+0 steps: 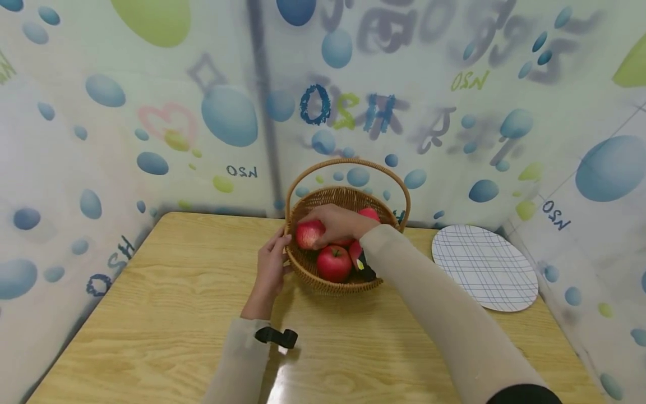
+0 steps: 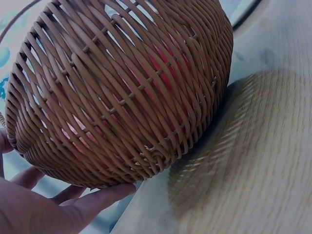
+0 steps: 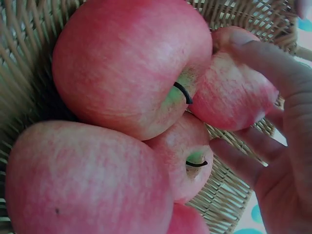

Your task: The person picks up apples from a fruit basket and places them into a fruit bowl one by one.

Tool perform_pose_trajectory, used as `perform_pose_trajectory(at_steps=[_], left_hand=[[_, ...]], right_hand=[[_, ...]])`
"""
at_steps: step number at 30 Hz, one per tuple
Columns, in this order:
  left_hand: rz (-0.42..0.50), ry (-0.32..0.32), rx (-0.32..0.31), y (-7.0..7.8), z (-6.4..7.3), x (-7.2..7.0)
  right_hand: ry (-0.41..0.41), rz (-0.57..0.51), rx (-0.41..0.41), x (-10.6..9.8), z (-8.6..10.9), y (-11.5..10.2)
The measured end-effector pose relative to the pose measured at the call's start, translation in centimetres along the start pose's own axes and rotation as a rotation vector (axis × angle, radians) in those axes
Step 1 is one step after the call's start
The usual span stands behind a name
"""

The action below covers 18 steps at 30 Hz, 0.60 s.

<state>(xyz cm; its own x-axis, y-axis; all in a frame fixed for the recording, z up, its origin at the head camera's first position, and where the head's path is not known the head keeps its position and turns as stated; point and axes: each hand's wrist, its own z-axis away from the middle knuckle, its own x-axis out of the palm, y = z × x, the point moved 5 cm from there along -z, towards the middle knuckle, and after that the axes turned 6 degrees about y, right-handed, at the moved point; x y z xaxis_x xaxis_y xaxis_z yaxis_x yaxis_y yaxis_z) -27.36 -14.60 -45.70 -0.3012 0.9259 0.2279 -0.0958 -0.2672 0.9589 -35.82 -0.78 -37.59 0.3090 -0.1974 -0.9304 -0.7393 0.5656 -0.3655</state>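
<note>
I see a person's left hand (image 1: 272,261) gripping a tabletop basket (image 1: 328,288) at its nine o'clock. Inside, a red apple (image 1: 334,264) at seven; outside, a checked mat (image 1: 485,268) at three. The right hand (image 1: 340,223) clasps a streaked apple (image 1: 308,233) at ten.

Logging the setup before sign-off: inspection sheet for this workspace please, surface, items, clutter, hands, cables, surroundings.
Surface: wood-grain tabletop, bright glare near the front.
Job's things: wicker basket stands on the tabletop, handle up; gripped apple at its left side, other red apples lying inside.
Clutter: white oval mat or board with grid lines, at the far right of the tabletop.
Hands: left hand touches the basket's left side; right hand grips an apple inside the basket.
Cables: nothing seen.
Surroundings: pale walls with blue and green spots and lettering, behind and at both sides.
</note>
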Motion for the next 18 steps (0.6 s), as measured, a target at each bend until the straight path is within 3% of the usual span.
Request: perform_pose_trajectory(at_steps=[9, 18], left_hand=[[-0.007, -0.012, 0.003, -0.3, 0.0, 0.3], [0.004, 0.011, -0.001, 0.0, -0.1, 0.0]], right_hand=[[-0.012, 0.032, -0.006, 0.1, 0.1, 0.0], [0.081, 0.011, -0.026, -1.7, 1.6, -0.4]])
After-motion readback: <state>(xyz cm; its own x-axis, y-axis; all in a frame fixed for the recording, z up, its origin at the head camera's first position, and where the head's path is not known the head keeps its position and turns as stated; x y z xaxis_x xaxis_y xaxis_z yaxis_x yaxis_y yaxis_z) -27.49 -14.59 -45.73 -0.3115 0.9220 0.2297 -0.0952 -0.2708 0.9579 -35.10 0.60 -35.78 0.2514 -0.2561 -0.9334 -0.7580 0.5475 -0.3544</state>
